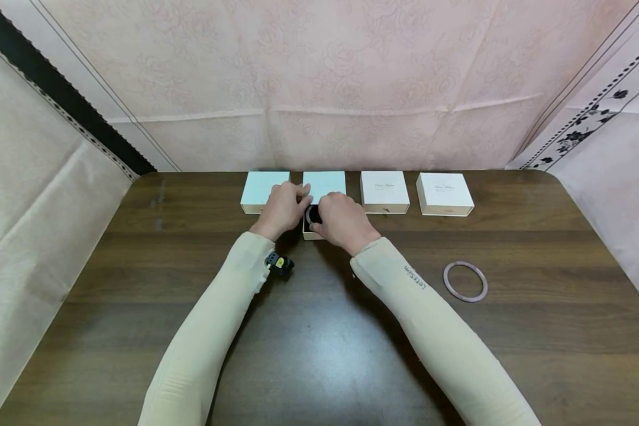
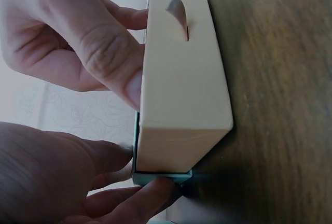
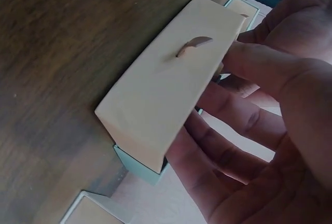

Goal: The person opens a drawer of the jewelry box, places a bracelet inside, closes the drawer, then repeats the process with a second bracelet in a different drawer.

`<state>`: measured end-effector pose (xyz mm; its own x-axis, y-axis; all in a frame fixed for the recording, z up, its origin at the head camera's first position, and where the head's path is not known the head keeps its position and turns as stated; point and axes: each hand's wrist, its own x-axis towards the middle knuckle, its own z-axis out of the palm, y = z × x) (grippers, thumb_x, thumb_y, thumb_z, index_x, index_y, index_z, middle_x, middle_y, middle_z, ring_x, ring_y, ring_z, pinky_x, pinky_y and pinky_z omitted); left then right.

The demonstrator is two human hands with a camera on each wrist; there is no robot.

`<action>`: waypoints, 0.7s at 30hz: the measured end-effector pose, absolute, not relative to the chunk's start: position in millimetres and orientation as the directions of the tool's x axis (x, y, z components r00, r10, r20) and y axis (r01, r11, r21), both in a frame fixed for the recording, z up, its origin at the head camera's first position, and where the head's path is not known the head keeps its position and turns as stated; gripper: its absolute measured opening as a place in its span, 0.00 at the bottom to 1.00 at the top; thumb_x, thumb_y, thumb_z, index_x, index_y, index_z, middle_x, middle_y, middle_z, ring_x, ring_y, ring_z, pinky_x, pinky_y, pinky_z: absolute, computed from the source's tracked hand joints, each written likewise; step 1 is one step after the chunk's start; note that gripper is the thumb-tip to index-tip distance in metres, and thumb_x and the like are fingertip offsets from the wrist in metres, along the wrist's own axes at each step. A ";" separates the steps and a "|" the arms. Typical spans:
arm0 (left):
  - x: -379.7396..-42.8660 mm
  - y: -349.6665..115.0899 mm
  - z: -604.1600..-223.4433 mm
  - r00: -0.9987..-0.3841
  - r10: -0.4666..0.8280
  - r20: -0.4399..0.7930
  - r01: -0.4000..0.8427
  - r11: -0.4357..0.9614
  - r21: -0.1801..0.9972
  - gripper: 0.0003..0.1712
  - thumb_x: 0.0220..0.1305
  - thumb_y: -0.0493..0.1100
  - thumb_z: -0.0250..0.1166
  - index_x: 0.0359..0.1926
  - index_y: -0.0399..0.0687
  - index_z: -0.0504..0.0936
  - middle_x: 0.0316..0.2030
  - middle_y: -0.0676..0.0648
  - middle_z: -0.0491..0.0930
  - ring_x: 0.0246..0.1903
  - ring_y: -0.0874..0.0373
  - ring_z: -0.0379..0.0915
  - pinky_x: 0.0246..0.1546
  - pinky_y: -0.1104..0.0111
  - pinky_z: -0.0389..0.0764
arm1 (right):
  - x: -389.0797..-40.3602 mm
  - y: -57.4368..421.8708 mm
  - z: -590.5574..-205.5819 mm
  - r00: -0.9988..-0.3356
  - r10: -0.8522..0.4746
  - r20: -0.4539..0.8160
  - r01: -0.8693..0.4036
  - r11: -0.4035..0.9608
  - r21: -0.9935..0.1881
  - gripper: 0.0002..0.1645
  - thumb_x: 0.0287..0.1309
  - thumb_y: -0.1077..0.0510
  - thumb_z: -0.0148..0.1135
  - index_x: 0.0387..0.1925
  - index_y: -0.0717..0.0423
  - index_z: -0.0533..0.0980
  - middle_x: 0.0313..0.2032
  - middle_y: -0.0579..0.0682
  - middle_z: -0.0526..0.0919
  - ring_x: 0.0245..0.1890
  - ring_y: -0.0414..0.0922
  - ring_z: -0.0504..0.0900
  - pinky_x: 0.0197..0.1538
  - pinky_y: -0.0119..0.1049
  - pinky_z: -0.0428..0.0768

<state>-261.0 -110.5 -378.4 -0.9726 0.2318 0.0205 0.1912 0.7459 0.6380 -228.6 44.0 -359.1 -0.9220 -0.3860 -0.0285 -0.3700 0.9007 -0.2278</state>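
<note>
A box with a pale teal sleeve (image 1: 323, 180) is second from the left in the row, its cream drawer (image 2: 187, 89) pulled out toward me. A ribbon tab (image 2: 178, 14) sticks out of the drawer front. Inside shows a curved part of a bangle (image 1: 309, 214) around a dark middle, the rest hidden by my right hand. My left hand (image 1: 282, 207) pinches the sleeve at its left side, thumb on top. My right hand (image 1: 346, 220) reaches over the drawer with curled fingers, thumb over its front edge, at the bangle.
Another teal-topped box (image 1: 266, 179) stands on the left. Two white boxes with small print, one nearer (image 1: 384, 188) and one farther right (image 1: 444, 190), complete the row along the table's back edge. A pale lilac bangle (image 1: 469, 299) lies on the wooden table (image 1: 319, 355) beside my right forearm.
</note>
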 end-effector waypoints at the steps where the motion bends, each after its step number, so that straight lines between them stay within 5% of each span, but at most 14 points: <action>1: -260.9 -110.4 -378.5 -0.973 0.231 0.015 0.187 0.746 0.639 0.16 0.78 0.42 0.56 0.58 0.44 0.85 0.70 0.43 0.72 0.16 0.53 0.69 0.21 0.69 0.65 | -229.2 44.2 -359.1 -0.922 -0.386 -0.035 -0.368 0.900 -0.233 0.17 0.66 0.48 0.67 0.35 0.60 0.82 0.36 0.54 0.82 0.33 0.47 0.79 0.36 0.43 0.82; 5: -260.3 -109.6 -377.9 -0.975 0.224 0.001 0.173 0.749 0.639 0.19 0.79 0.43 0.56 0.65 0.47 0.79 0.71 0.44 0.71 0.15 0.55 0.65 0.21 0.69 0.65 | -231.6 45.0 -360.0 -0.921 -0.386 -0.056 -0.362 0.899 -0.246 0.17 0.67 0.48 0.67 0.32 0.58 0.81 0.36 0.53 0.81 0.33 0.47 0.78 0.36 0.41 0.80; 18: -260.6 -109.9 -377.4 -0.972 0.233 0.018 0.192 0.752 0.631 0.18 0.78 0.43 0.56 0.62 0.45 0.82 0.70 0.43 0.72 0.21 0.51 0.72 0.24 0.68 0.67 | -235.6 45.0 -359.8 -0.915 -0.393 -0.093 -0.357 0.895 -0.269 0.18 0.68 0.49 0.64 0.26 0.57 0.78 0.35 0.53 0.79 0.31 0.47 0.75 0.33 0.37 0.74; 21: -260.9 -109.8 -377.7 -0.973 0.229 0.012 0.184 0.748 0.638 0.19 0.78 0.43 0.56 0.63 0.45 0.80 0.70 0.43 0.72 0.37 0.47 0.83 0.30 0.68 0.72 | -235.1 45.5 -359.0 -0.916 -0.392 -0.085 -0.356 0.892 -0.278 0.18 0.67 0.50 0.64 0.25 0.57 0.78 0.34 0.53 0.79 0.30 0.46 0.75 0.32 0.37 0.73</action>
